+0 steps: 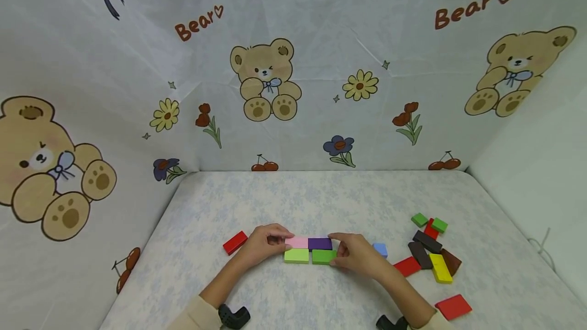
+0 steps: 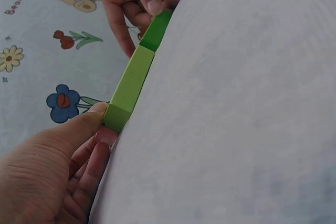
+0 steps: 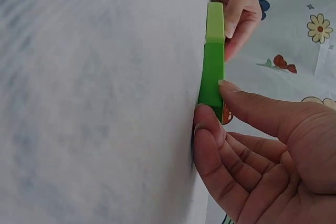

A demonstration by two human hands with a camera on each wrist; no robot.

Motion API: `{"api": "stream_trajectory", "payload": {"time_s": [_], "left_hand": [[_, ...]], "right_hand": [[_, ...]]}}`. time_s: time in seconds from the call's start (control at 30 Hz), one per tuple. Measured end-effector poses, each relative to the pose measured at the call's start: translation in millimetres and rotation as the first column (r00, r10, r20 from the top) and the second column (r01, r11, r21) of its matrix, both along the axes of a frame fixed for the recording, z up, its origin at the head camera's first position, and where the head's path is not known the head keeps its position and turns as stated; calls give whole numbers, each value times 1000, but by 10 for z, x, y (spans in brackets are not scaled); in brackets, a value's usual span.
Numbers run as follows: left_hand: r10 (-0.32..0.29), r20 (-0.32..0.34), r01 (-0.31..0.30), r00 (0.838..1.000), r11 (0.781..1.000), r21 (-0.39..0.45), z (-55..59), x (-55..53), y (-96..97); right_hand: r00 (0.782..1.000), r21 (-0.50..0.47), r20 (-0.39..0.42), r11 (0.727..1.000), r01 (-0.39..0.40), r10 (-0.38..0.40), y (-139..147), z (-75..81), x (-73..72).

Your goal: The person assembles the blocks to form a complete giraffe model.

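Observation:
Four blocks form two rows on the table in the head view. Pink (image 1: 296,242) and purple (image 1: 319,244) blocks make the far row; a light green block (image 1: 296,256) and a green block (image 1: 323,257) make the near one. My left hand (image 1: 266,243) pinches the pink block's left end, its thumb beside the light green block's corner in the left wrist view. My right hand (image 1: 357,254) holds the green block's right end with thumb and fingertips, while its index finger reaches the purple block's far corner. From the right wrist, the light green (image 3: 214,22) and green (image 3: 212,72) blocks stand end to end.
A red block (image 1: 235,243) lies beyond my left forearm. Right of my right hand are a blue block (image 1: 380,249), a red block (image 1: 407,266) and a loose pile with black (image 1: 428,242), yellow (image 1: 441,268) and brown (image 1: 451,262) blocks. Another red block (image 1: 453,307) lies nearer.

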State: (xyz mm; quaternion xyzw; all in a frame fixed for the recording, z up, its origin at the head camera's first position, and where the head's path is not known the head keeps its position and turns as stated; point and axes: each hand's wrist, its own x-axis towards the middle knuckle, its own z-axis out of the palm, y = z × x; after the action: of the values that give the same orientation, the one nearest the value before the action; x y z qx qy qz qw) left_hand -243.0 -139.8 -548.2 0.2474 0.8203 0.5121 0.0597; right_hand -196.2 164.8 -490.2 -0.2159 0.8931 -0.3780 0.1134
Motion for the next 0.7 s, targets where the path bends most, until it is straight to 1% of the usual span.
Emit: {"api": "stream_trajectory", "payload": {"time_s": [0.13, 0.27, 0.53, 0.7], "left_hand": [[0, 3, 0, 1000, 1000, 2, -4, 3, 0], [4, -2, -4, 1000, 1000, 6, 0, 1, 4], [0, -6, 0, 1000, 1000, -3, 10, 13, 4], [-11, -21, 11, 1000, 1000, 2, 24, 24, 3]], "right_hand": [[1000, -18, 13, 1000, 4, -4, -26, -9, 11], [1000, -31, 2, 999, 7, -7, -40, -19, 17], [999, -51, 23, 998, 42, -41, -67, -38, 25], [999, -54, 21, 998, 44, -43, -80, -52, 25]]}}
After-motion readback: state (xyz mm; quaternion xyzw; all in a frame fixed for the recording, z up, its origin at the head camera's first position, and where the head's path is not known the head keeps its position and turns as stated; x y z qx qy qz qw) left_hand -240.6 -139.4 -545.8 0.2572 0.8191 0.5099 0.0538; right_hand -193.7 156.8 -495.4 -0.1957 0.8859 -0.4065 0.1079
